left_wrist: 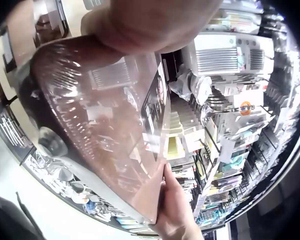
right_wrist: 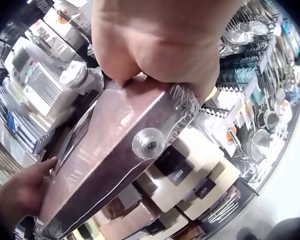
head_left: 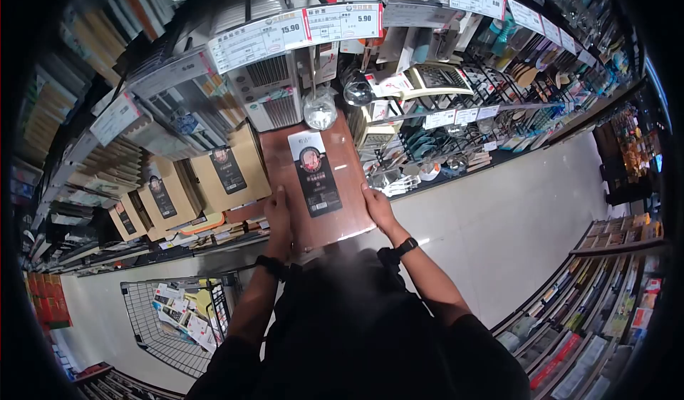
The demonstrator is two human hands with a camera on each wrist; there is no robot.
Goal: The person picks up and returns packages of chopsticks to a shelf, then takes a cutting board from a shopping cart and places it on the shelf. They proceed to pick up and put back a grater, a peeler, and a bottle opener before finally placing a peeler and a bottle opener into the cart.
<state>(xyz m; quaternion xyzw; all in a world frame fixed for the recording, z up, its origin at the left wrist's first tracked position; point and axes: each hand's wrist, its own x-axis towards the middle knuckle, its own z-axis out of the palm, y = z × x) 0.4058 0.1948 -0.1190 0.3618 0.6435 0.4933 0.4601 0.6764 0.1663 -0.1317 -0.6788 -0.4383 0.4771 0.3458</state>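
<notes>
Both hands hold a reddish-brown wooden cutting board (head_left: 349, 186) sealed in clear film, with a black and white label (head_left: 317, 175) on its face. My left hand (head_left: 278, 222) grips its left edge, thumb on the face. On the opposite edge, my right hand (head_left: 380, 207) grips in the same way. Close up in the right wrist view, a round foot (right_wrist: 149, 143) shows through the film on the board's side. The left wrist view shows shelf goods mirrored in the shiny wrap.
Lighter cutting boards (head_left: 226, 179) stand on the shelf to the left. Wrapped ladles (head_left: 320, 109) hang just beyond the board, under price tags (head_left: 342, 26). A wire shopping cart (head_left: 135, 314) with packaged goods stands at lower left. Another shelf (head_left: 584, 307) runs along the lower right.
</notes>
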